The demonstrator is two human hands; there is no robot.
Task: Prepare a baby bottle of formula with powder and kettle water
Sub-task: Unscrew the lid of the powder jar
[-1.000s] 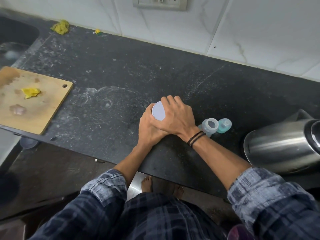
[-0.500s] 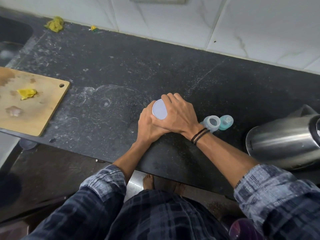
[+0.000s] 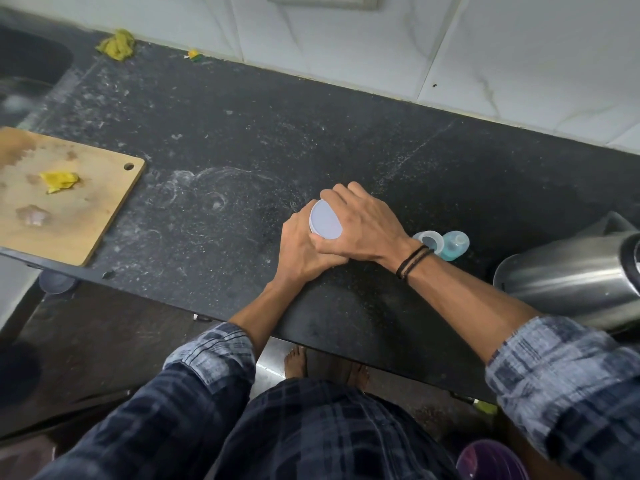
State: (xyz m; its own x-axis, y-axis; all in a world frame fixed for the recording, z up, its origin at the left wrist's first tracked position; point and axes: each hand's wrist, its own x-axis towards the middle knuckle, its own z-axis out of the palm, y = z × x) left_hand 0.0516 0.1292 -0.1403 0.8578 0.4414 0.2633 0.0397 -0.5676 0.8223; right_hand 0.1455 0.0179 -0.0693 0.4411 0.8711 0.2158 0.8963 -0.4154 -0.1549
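Gripping as before, the left hand (image 3: 300,251) and right hand (image 3: 360,226) stayed clamped on the round white-lidded container (image 3: 325,220) on the black stone surface (image 3: 242,133); the clear baby bottle (image 3: 430,239) lay just beside the steel kettle (image 3: 568,271).

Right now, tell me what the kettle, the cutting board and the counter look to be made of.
Kettle: brushed stainless steel by its silvery streaked sheen, with a dark, probably plastic, rim. Cutting board: pale wood or bamboo, matte and stained. Counter: black speckled stone, likely granite, dull and dusted with white smears.
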